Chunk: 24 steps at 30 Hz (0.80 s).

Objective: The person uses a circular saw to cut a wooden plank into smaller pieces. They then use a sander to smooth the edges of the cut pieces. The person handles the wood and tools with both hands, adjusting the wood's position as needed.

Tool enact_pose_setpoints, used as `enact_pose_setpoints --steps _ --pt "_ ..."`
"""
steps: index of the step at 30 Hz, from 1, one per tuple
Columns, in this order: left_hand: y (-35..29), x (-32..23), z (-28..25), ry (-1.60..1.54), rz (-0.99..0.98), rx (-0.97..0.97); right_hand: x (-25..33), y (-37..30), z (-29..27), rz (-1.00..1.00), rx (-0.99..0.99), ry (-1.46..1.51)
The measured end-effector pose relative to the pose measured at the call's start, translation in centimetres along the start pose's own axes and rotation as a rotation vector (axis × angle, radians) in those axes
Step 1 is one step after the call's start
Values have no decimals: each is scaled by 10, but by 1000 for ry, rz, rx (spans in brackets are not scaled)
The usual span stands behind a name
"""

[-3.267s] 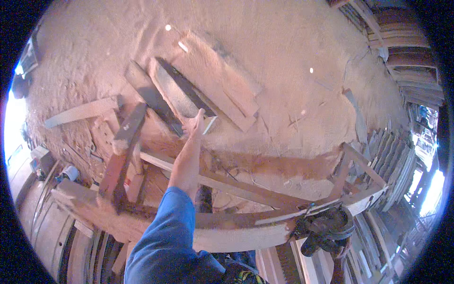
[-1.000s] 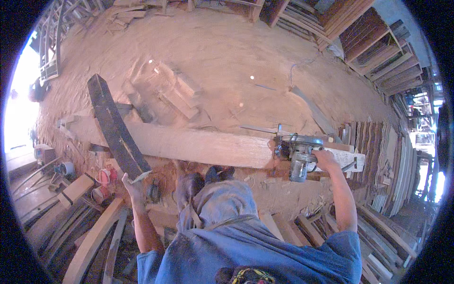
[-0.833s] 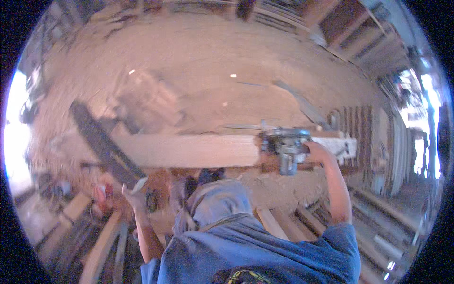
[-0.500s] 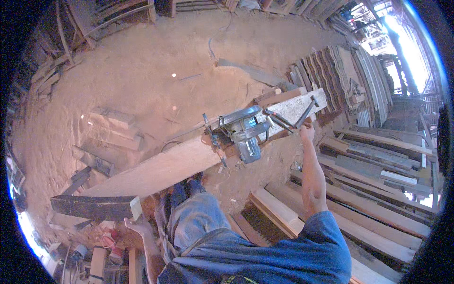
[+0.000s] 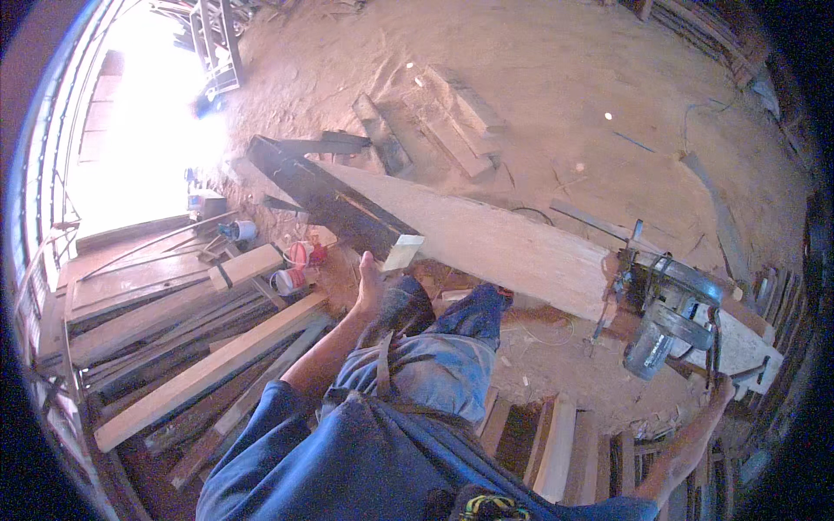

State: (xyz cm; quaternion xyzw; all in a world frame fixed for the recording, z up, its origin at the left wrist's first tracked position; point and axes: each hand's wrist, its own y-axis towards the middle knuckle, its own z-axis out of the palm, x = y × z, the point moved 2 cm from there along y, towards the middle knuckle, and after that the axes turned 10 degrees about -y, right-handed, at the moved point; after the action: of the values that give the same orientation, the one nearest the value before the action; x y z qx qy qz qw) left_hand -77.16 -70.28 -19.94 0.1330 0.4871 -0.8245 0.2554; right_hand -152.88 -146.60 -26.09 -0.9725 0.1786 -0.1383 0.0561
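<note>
A long pale plank (image 5: 512, 241) runs across the view from left to right. On its right part sits a dark portable circular saw (image 5: 667, 317). A dark, thick timber beam (image 5: 321, 191) with a pale cut end lies across the plank's left end. My left hand (image 5: 370, 282) is at the beam's near end, thumb raised, some fingers hidden. At the plank's far right, my right hand (image 5: 719, 392) is closed beside a dark T-shaped hand tool (image 5: 751, 372). Whether it grips that tool, another dark bar or the plank's edge is unclear.
Stacked timber (image 5: 200, 373) fills the left side, near red and white buckets (image 5: 295, 269). More boards (image 5: 556, 443) lie at the lower right. Short offcuts (image 5: 447, 126) rest on the dusty ground beyond the plank. Bright daylight enters at upper left.
My view has swung to the left, so the saw and plank appear farther right. Both hands stay near the same places, the left by the beam's end and the right at the plank's end.
</note>
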Motion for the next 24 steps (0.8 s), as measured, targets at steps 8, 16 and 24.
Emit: enact_pose_setpoints --steps 8,16,24 --pt "-65 -12 140 1544 1091 -438 16 -64 -80 -68 -297 275" --pt "-68 -124 117 1860 1118 67 228 -389 -179 -154 -186 690" --pt "-45 -204 92 1876 1117 -116 311 -578 -104 -1046 632 175"
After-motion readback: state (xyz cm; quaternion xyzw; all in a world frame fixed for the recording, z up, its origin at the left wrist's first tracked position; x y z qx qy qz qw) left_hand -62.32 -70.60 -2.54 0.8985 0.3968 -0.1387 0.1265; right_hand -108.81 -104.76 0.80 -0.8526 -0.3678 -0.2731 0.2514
